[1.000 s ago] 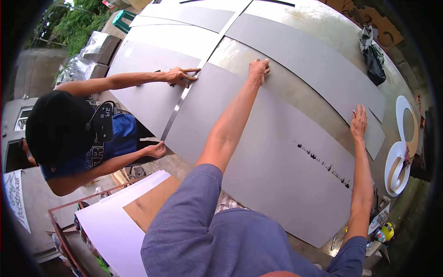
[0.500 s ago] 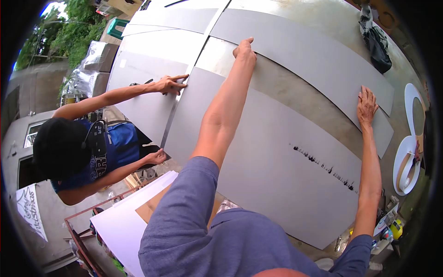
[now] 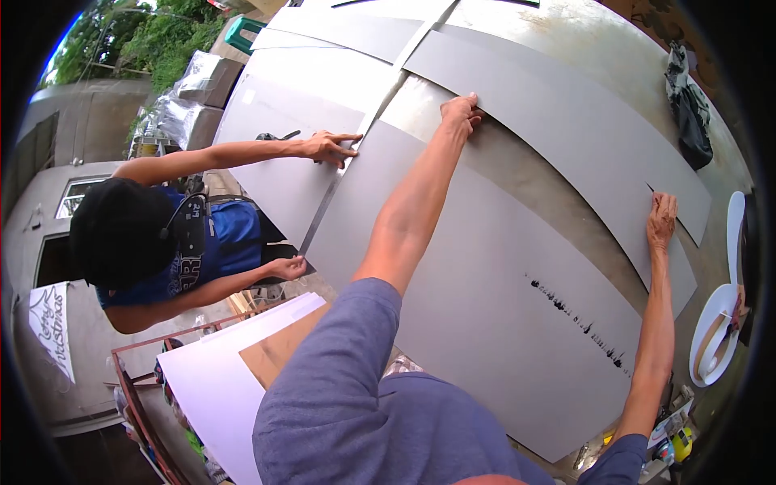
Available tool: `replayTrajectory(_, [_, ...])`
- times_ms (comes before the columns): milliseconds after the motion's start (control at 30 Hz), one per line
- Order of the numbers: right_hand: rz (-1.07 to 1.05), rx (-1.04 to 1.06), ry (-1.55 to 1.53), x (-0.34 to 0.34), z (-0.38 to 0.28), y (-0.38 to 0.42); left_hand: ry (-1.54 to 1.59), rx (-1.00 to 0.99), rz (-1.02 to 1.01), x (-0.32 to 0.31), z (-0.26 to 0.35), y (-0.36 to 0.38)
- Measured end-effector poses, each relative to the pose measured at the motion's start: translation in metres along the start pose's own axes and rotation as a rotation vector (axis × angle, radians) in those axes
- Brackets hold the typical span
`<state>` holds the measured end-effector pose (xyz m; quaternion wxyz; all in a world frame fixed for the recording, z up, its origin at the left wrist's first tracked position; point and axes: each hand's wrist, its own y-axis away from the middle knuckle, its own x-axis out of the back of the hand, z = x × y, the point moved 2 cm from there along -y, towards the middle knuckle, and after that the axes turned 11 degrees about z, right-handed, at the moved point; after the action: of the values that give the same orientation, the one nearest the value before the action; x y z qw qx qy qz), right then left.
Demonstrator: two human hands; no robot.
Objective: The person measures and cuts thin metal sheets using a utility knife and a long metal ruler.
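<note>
My left hand (image 3: 461, 109) reaches far across the table, its fingertips curled on the near edge of the far grey sheet (image 3: 566, 121). My right hand (image 3: 663, 217) lies on the same sheet near its right end, fingers together and flat. Between my arms spreads the large near grey sheet (image 3: 485, 275), with a row of black marks (image 3: 578, 323) on its right part. A bare strip of the metal table (image 3: 517, 174) shows between the two sheets.
A co-worker at the left holds a long metal ruler (image 3: 331, 198) along the near sheet's left edge, one hand (image 3: 327, 148) at its top, the other hand (image 3: 287, 267) at its bottom. A dark cloth (image 3: 687, 105), white cutouts (image 3: 715, 323) and stacked boards (image 3: 218, 380) surround the table.
My right hand has slid right and down along the far sheet and its fingers have closed together. My left hand has shifted slightly right on the sheet's edge. The co-worker's hands stay on the ruler.
</note>
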<state>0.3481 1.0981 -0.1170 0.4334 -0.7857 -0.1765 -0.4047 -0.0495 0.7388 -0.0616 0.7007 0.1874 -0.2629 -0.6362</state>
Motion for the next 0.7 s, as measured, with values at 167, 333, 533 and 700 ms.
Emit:
replayTrajectory(167, [-0.026, 0.035, -0.010, 0.003, 0.007, 0.004, 0.047, -0.001, 0.015, 0.019, -0.017, 0.015])
replayTrajectory(333, [-0.050, 0.055, -0.060, 0.005, 0.007, 0.005, 0.008, 0.021, 0.050, 0.043, -0.027, 0.037])
replayTrajectory(533, [-0.069, 0.072, -0.113, 0.010, 0.009, 0.002, 0.024, 0.012, 0.034, 0.055, -0.037, 0.058])
replayTrajectory(700, [-0.061, 0.105, -0.118, 0.009, 0.013, 0.001, -0.005, 0.044, 0.004, 0.070, -0.046, 0.069])
